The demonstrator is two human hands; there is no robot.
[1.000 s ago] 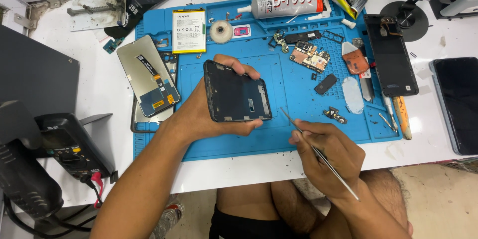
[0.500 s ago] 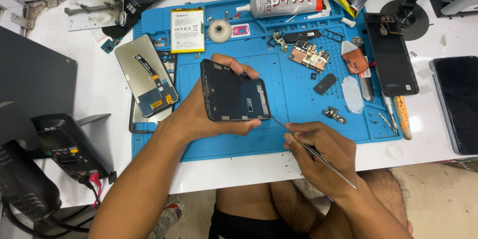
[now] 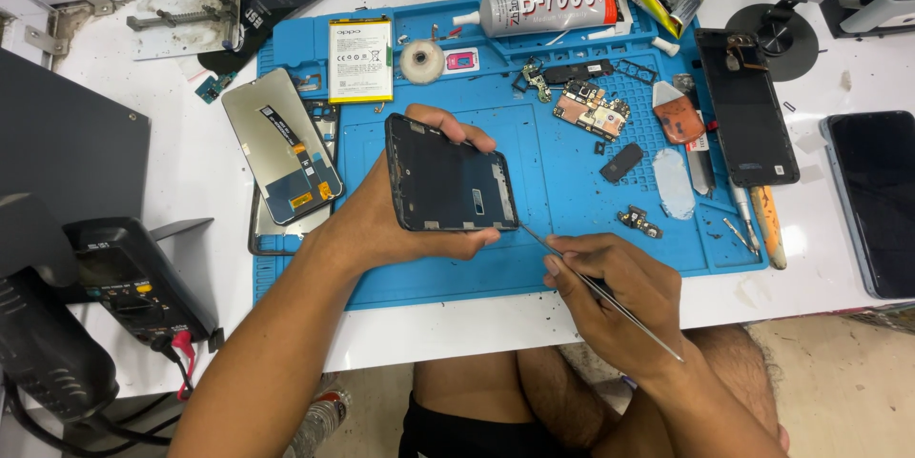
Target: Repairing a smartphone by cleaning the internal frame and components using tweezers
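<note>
The right hand [image 3: 610, 301] has slid left along the blue mat [image 3: 562, 248], bringing the tweezers [image 3: 596, 288] from well apart to where their tip now touches the lower right corner of the black phone frame [image 3: 448, 177], which the left hand [image 3: 381, 220] has turned slightly flatter

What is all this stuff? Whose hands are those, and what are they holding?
The camera sits on a person's head and looks down, so these are that person's own hands. The left hand holds a black phone frame, the empty shell of a phone. The right hand holds thin metal tweezers, with the tip at the frame's corner. Beneath lies a blue work mat on a white table. On the mat are a phone battery, a glue tube, a small circuit board and a phone screen lying face down.
</note>
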